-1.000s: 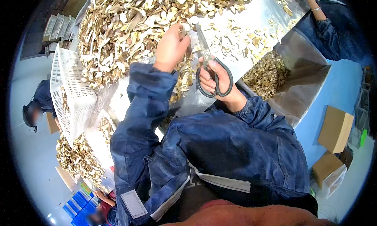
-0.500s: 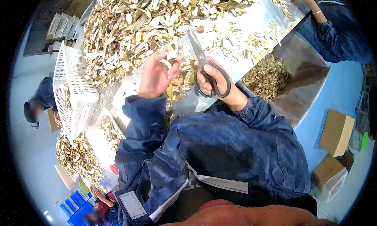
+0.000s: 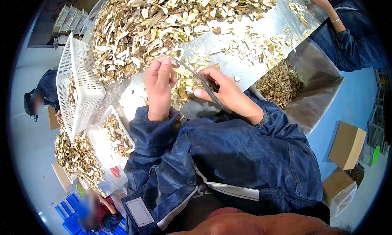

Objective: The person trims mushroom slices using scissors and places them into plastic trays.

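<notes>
My right hand (image 3: 232,92) grips a pair of black-handled scissors (image 3: 196,75), seen edge-on now, with the blades pointing up and left. The blade tips reach the fingers of my left hand (image 3: 159,88). Those fingers are pinched together around a pale dried mushroom slice (image 3: 175,64), mostly hidden by them and the blades. Beneath both hands, more slices (image 3: 185,88) lie on the metal table (image 3: 196,108). A large heap of dried mushroom slices (image 3: 143,35) rises beyond my left hand, and smaller pale pieces (image 3: 257,45) are spread to the right.
At left a white perforated basket (image 3: 83,77) stands tilted near a white tray (image 3: 130,133) of slices. To the right, a lined bin (image 3: 318,92) holds more pieces. A co-worker's hand (image 3: 320,0) is at upper right; two other people are at left. Cardboard boxes (image 3: 345,145) stand on the floor.
My right hand has turned the scissors from upright to leaning left, bringing the blades to my left fingers. My left fingers have closed up from a looser hold on pale slices.
</notes>
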